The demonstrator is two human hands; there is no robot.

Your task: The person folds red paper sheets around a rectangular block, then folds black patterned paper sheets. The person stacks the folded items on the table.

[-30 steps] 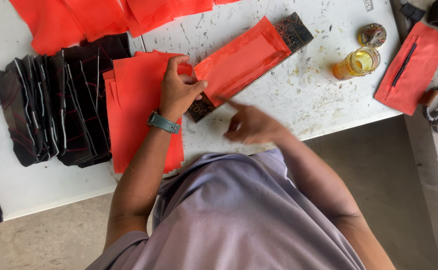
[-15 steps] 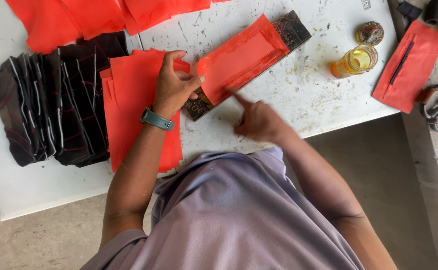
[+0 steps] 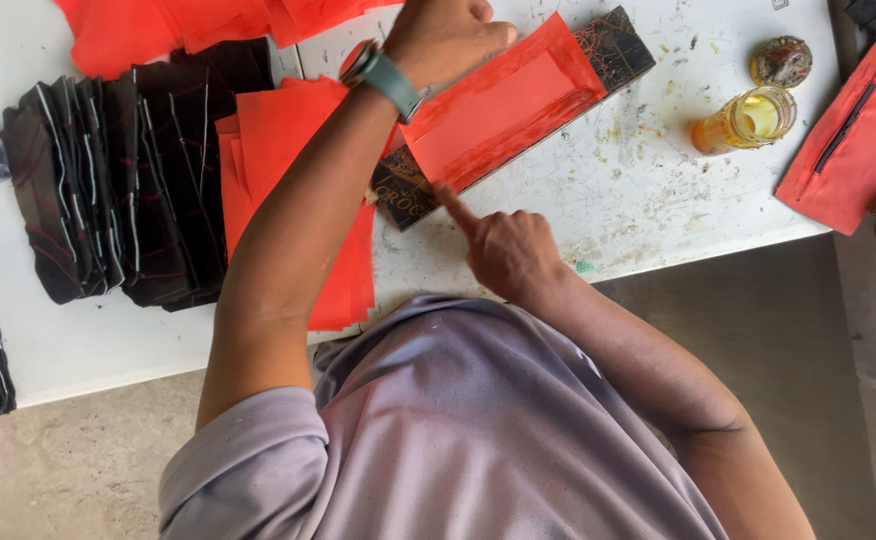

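A folded red paper (image 3: 518, 110) lies slantwise on a dark patterned board (image 3: 618, 40) on the white table (image 3: 648, 200). My left hand (image 3: 448, 35), with a grey-green watch on the wrist, rests curled on the paper's upper left part and holds it down. My right hand (image 3: 513, 250) has its index finger stretched out, the other fingers curled. The fingertip touches the paper's lower left edge where it meets the board. A stack of flat red sheets (image 3: 288, 150) lies under my left forearm.
Black folded pieces with pale stripes (image 3: 128, 170) lie in a row at the left. More red sheets (image 3: 158, 25) are at the top. At the right stand a jar of yellow liquid (image 3: 748, 118), its lid (image 3: 783, 60), and a red sheet with a black pen (image 3: 838, 140).
My left hand has slid from the paper's lower left end up onto its upper part. My right index finger has come onto the paper's lower left edge.
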